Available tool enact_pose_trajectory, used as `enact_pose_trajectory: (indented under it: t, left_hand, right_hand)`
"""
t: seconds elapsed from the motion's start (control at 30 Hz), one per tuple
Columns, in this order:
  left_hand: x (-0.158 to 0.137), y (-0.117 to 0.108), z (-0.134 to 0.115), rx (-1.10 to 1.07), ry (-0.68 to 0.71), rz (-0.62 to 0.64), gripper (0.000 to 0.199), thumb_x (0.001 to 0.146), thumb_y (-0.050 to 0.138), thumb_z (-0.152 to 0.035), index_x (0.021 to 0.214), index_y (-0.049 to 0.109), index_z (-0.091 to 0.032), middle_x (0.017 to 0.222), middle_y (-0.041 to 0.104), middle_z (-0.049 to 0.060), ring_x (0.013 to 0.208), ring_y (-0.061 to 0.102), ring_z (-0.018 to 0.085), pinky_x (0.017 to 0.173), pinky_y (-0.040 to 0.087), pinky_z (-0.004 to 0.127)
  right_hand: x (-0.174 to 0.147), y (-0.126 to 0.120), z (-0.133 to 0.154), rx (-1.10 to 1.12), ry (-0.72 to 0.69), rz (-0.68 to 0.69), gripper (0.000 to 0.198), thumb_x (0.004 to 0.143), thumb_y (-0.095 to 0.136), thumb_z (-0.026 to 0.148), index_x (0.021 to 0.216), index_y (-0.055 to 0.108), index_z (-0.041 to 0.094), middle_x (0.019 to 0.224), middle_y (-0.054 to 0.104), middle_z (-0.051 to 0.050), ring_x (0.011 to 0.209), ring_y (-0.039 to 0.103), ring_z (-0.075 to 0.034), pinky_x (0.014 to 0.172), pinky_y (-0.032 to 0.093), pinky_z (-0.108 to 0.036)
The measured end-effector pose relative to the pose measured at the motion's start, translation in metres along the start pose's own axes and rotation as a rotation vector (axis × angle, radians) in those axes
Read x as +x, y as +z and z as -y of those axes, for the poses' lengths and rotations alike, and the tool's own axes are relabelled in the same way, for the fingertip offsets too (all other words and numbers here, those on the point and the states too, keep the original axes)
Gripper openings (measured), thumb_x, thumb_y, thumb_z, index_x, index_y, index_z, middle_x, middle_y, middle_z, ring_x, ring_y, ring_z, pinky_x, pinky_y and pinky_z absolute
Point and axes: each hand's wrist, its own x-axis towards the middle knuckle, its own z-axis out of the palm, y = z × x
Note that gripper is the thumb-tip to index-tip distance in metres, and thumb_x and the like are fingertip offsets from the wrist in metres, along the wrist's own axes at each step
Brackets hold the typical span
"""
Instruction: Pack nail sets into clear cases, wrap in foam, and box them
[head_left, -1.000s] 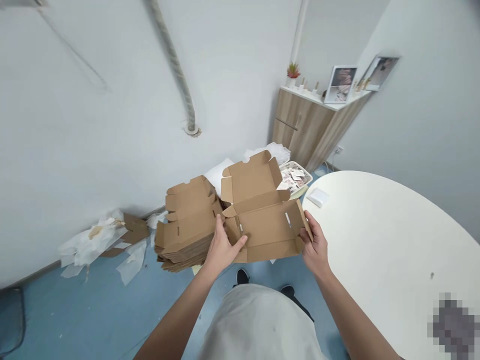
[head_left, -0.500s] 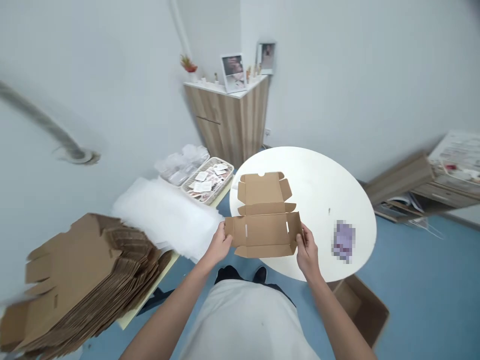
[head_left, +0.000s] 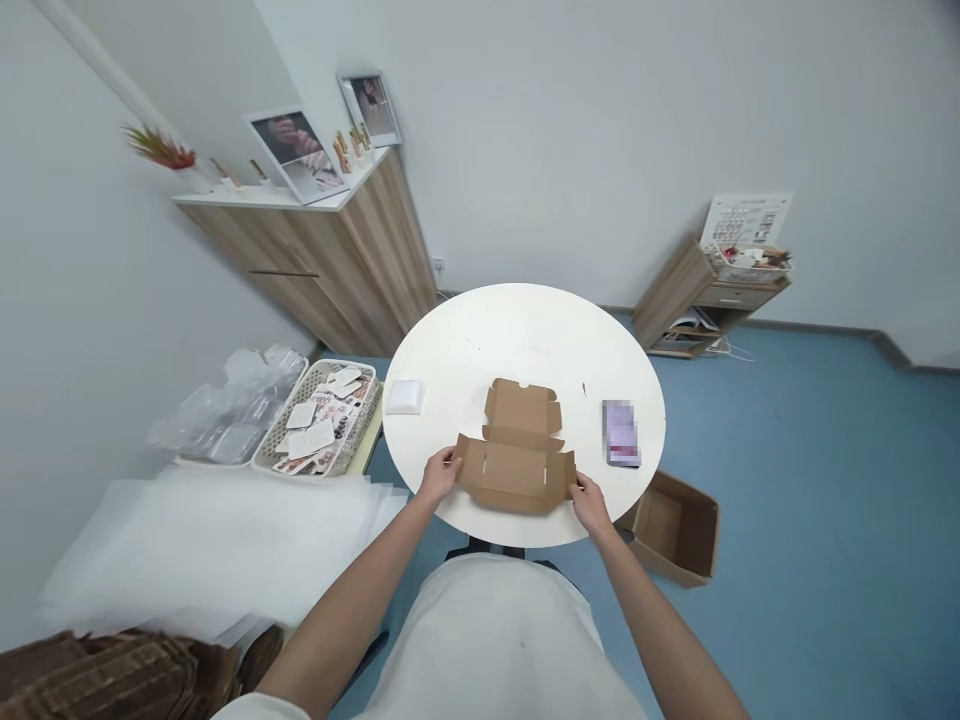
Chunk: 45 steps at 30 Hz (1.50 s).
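A brown die-cut cardboard box (head_left: 517,472), unfolded, lies over the near half of the round white table (head_left: 517,325). Its left side flap is pinched in my left hand (head_left: 440,474), and my right hand (head_left: 590,502) grips the right side flap. Both side flaps tilt upward, while the lid panel with its notched edge stretches away from me. To the left on the tabletop sits a small white square packet (head_left: 405,397). A flat purple item (head_left: 621,434), blurred by pixels, lies right of the cardboard.
Left of the table are a white basket of printed cards (head_left: 262,455), clear plastic packaging (head_left: 240,400), white foam sheets (head_left: 202,545) and stacked flat cardboard (head_left: 112,680). An open carton (head_left: 675,525) stands on the floor at right. A wooden cabinet (head_left: 322,270) fills the back left corner.
The view has turned right. Both hands have carried the cardboard box further over the table and lowered it, its side flaps now bent upward. The white packet has come into clear view.
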Motion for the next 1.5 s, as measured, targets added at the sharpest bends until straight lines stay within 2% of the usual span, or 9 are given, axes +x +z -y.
enact_pose_trajectory:
  t: [0.13, 0.33, 0.5, 0.57, 0.67, 0.97, 1.1, 1.27, 1.5]
  left_hand:
    - [0.014, -0.003, 0.013, 0.020, -0.048, 0.006, 0.031, 0.073, 0.047, -0.027, 0.099, 0.057, -0.012, 0.098, 0.062, 0.010, 0.087, 0.058, 0.019, 0.076, 0.046, 0.032]
    - [0.021, -0.008, 0.028, 0.164, -0.042, -0.032, 0.040, 0.076, 0.046, -0.026, 0.112, 0.047, -0.009, 0.106, 0.055, 0.014, 0.093, 0.055, 0.018, 0.082, 0.043, 0.033]
    - [-0.013, -0.007, 0.018, 0.570, 0.357, -0.115, 0.048, 0.075, 0.049, -0.035, 0.119, 0.042, -0.016, 0.124, 0.040, 0.015, 0.119, 0.033, 0.027, 0.095, 0.028, 0.044]
    - [-0.029, -0.004, 0.012, 0.707, 0.525, 0.046, 0.049, 0.072, 0.054, -0.037, 0.117, 0.045, -0.019, 0.128, 0.038, 0.013, 0.121, 0.029, 0.029, 0.098, 0.020, 0.046]
    - [-0.041, 0.004, 0.008, 0.838, 0.632, 0.253, 0.047, 0.069, 0.059, -0.034, 0.113, 0.047, -0.022, 0.124, 0.043, 0.011, 0.119, 0.032, 0.030, 0.099, 0.012, 0.050]
    - [-0.021, 0.025, 0.013, 1.011, 0.530, 0.336, 0.038, 0.071, 0.044, -0.010, 0.107, 0.049, -0.022, 0.100, 0.057, 0.008, 0.095, 0.051, 0.024, 0.096, 0.013, 0.051]
    - [-0.015, 0.032, 0.005, 1.025, 0.501, 0.358, 0.045, 0.069, 0.042, -0.007, 0.112, 0.047, -0.021, 0.097, 0.058, 0.009, 0.095, 0.051, 0.024, 0.097, 0.013, 0.051]
    - [-0.004, 0.040, -0.014, 1.033, 0.474, 0.291, 0.070, 0.065, 0.050, -0.013, 0.131, 0.028, -0.019, 0.132, 0.035, 0.014, 0.123, 0.026, 0.030, 0.099, 0.011, 0.049]
    - [0.023, 0.045, -0.030, 1.186, 0.428, 0.348, 0.105, 0.055, 0.065, -0.032, 0.137, 0.002, -0.013, 0.143, 0.006, 0.014, 0.130, -0.003, 0.032, 0.100, 0.003, 0.051]
  right_hand:
    - [0.006, 0.008, -0.007, 0.007, -0.015, -0.071, 0.038, 0.068, 0.041, 0.026, 0.100, 0.058, 0.018, 0.096, 0.063, -0.007, 0.081, 0.059, -0.019, 0.073, 0.046, -0.035]
    - [0.009, 0.021, -0.013, -0.083, 0.027, -0.145, 0.044, 0.069, 0.044, 0.027, 0.110, 0.051, 0.016, 0.089, 0.062, -0.006, 0.077, 0.059, -0.019, 0.074, 0.046, -0.036]
    - [0.008, 0.027, -0.002, -0.264, -0.005, -0.262, 0.057, 0.069, 0.048, 0.032, 0.122, 0.040, 0.013, 0.105, 0.053, -0.012, 0.097, 0.051, -0.023, 0.086, 0.039, -0.041]
    - [0.012, 0.028, 0.007, -0.325, -0.026, -0.272, 0.057, 0.070, 0.047, 0.033, 0.123, 0.039, 0.013, 0.112, 0.049, -0.013, 0.107, 0.044, -0.026, 0.091, 0.034, -0.043]
    - [0.029, 0.028, 0.021, -0.347, -0.013, -0.227, 0.055, 0.072, 0.045, 0.034, 0.123, 0.039, 0.014, 0.116, 0.047, -0.013, 0.110, 0.041, -0.026, 0.092, 0.032, -0.043]
    - [0.107, 0.028, 0.044, -0.159, 0.113, -0.052, 0.055, 0.074, 0.043, 0.044, 0.120, 0.042, 0.015, 0.110, 0.056, -0.011, 0.101, 0.050, -0.021, 0.083, 0.037, -0.033]
    - [0.126, 0.030, 0.044, -0.140, 0.153, 0.018, 0.035, 0.074, 0.040, 0.040, 0.096, 0.056, 0.018, 0.087, 0.062, -0.006, 0.076, 0.055, -0.017, 0.067, 0.040, -0.028]
    - [0.128, 0.033, 0.043, -0.218, 0.105, 0.031, 0.022, 0.072, 0.038, 0.034, 0.061, 0.050, 0.020, 0.057, 0.051, 0.001, 0.053, 0.042, -0.012, 0.052, 0.033, -0.024]
    - [0.118, 0.028, 0.043, -0.119, 0.103, 0.076, 0.022, 0.070, 0.039, 0.035, 0.059, 0.050, 0.019, 0.053, 0.049, 0.002, 0.050, 0.038, -0.011, 0.048, 0.030, -0.022]
